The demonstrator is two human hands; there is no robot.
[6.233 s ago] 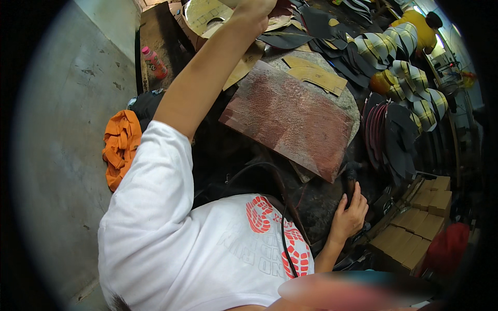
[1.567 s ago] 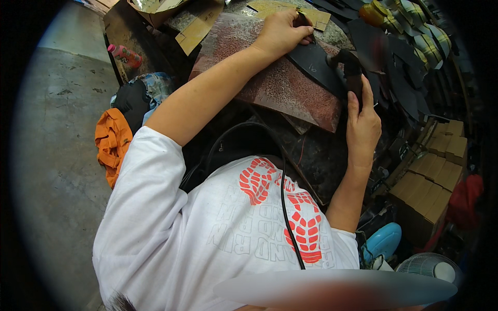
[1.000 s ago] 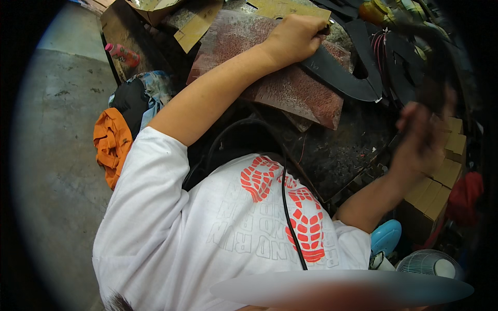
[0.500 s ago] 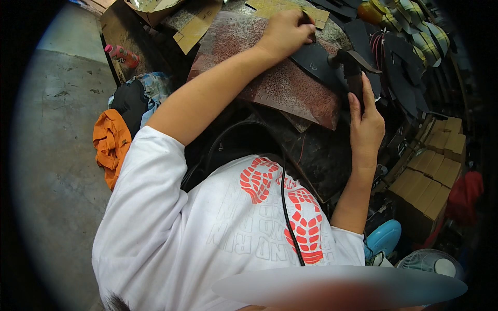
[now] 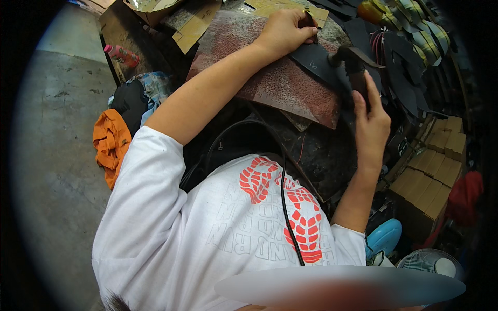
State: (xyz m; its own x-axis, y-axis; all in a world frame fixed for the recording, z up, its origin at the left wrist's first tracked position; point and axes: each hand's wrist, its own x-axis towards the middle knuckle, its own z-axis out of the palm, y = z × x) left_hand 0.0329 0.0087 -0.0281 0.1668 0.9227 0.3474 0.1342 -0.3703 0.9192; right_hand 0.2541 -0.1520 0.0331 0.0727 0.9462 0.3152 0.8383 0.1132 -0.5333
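Observation:
My left hand [image 5: 285,32] is closed around a small dark hand tool, perhaps a punch [image 5: 309,22], with a brass-coloured top. Its lower end meets the far edge of a flat black sole-like piece [image 5: 315,63] with a pale mark. That piece lies on a worn reddish-brown board [image 5: 290,90], and my left wrist rests close above the board. To the right, my right hand [image 5: 371,122] grips a hammer [image 5: 358,83] by its dark handle. The hammer's head is raised over the right end of the black piece, apart from the punch.
Black cut pieces [image 5: 402,67] crowd the right of the bench, beside yellow-checked strips [image 5: 423,39]. Cardboard [image 5: 199,23] lies at the back left, near a pink bottle [image 5: 123,55]. Stacked brown boxes [image 5: 425,171] and a fan [image 5: 430,263] stand at lower right.
My right hand and the hammer have shifted slightly right and nearer to me. My left hand has moved a little, and the punch's brass-coloured top now shows.

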